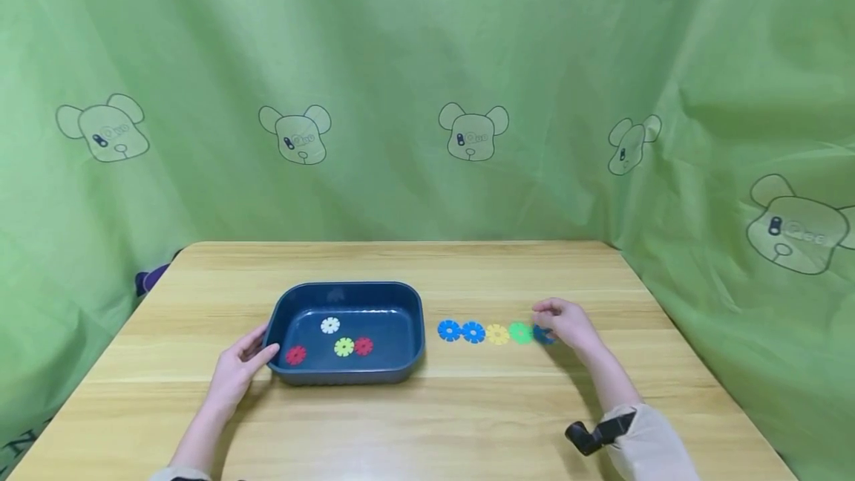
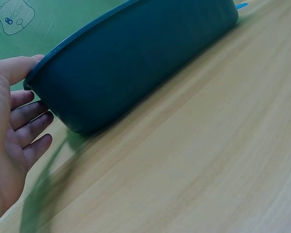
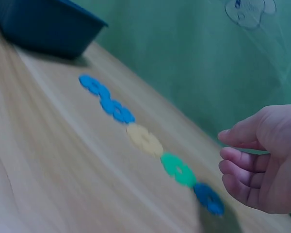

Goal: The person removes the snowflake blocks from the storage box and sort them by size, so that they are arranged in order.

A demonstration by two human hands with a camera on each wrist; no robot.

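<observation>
My left hand [image 1: 234,370] holds the left side of a dark blue plastic basin [image 1: 347,377], its thumb over the rim and its other fingers against the outside wall. Inside lie a white snowflake disc [image 1: 330,332], a yellow-green one [image 1: 344,353] and two red ones. To the basin's right runs a row of flat discs: two blue [image 1: 450,337], a yellow [image 1: 497,341], a green [image 1: 521,340] and another blue [image 1: 542,336]. Above that last blue disc hovers my right hand [image 1: 564,321]. Its fingers are loosely bent, with nothing between them in the right wrist view.
Everything rests on a light wooden table [image 1: 467,421]. Behind and beside it hangs a green curtain [image 1: 387,191] printed with bear heads. A purple object [image 1: 152,278] shows beyond the left table edge. A black strap [image 1: 601,433] is on the right sleeve.
</observation>
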